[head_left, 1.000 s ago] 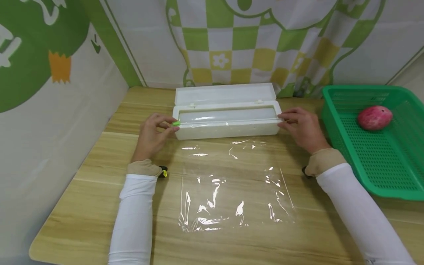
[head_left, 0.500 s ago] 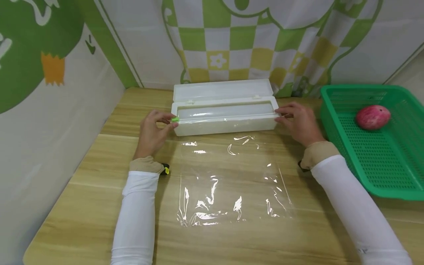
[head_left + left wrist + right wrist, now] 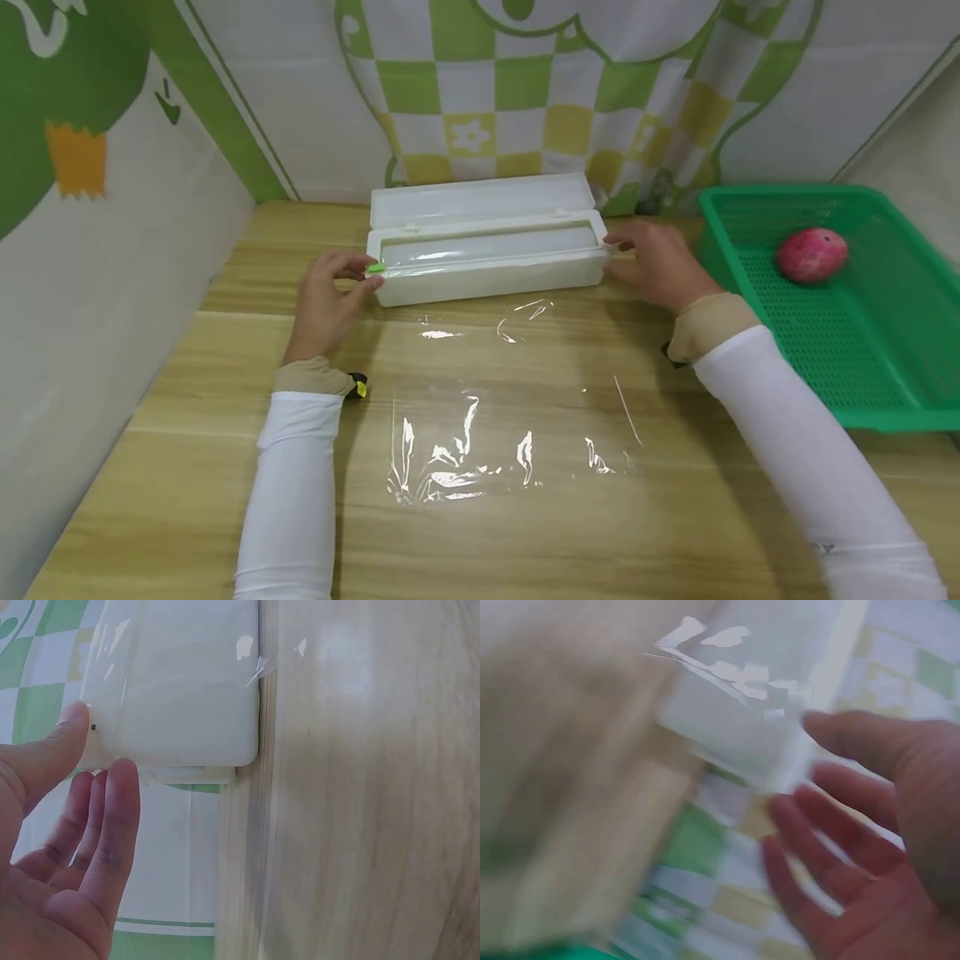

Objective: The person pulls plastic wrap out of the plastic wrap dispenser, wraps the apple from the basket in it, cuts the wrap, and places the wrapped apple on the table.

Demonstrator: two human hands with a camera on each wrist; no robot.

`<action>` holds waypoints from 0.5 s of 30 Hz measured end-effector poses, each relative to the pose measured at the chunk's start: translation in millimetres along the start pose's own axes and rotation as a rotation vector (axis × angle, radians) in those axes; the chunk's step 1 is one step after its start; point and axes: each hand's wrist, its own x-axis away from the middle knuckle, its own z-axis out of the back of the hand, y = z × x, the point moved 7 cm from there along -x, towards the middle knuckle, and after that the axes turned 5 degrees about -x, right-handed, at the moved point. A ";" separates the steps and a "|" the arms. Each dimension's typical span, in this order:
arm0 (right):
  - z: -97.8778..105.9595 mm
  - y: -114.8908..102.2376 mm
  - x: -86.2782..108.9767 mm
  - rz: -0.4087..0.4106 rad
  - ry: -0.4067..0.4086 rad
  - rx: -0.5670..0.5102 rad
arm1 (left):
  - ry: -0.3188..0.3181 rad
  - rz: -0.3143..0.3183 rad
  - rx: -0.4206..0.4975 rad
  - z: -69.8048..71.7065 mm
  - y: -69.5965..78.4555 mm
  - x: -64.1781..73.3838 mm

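Note:
A white cling film dispenser [image 3: 487, 282] stands on the table with its lid [image 3: 483, 202] folded back. Inside the box lies a film roll [image 3: 487, 247]. Clear cling film [image 3: 487, 450] stretches from the front of the box over the table, wrinkled at its near edge. At the box's left end, beside a green slider [image 3: 375, 267], my left hand [image 3: 326, 304] grips the corner between thumb and fingers. My right hand [image 3: 660, 262] is at the right end, its fingers loosely spread; the right wrist view is blurred, so contact there is hard to tell.
A green plastic basket [image 3: 870, 400] stands on the right, with a pinkish-red fruit [image 3: 812, 256] in it. Behind the wooden table [image 3: 480, 550] hangs a green-and-white checked curtain [image 3: 517, 83]. A white wall [image 3: 172, 217] borders the left side.
The whole view has shifted, so the scene sits farther left. My right hand's fingers have loosened from the dispenser's right end. The left hand keeps its place at the left end.

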 end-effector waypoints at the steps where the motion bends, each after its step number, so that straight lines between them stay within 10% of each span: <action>1: 5.4 -5.3 -0.5 -0.006 -0.032 0.025 | 0.003 0.003 0.006 1.2 -1.5 0.2; 8: 75.1 -9.2 13.5 -0.085 -0.135 0.202 | 0.005 0.007 0.030 2.2 -7.0 -0.7; 15: 136.5 65.3 32.4 -0.257 -0.192 0.354 | 0.010 0.024 0.021 4.8 -9.5 2.9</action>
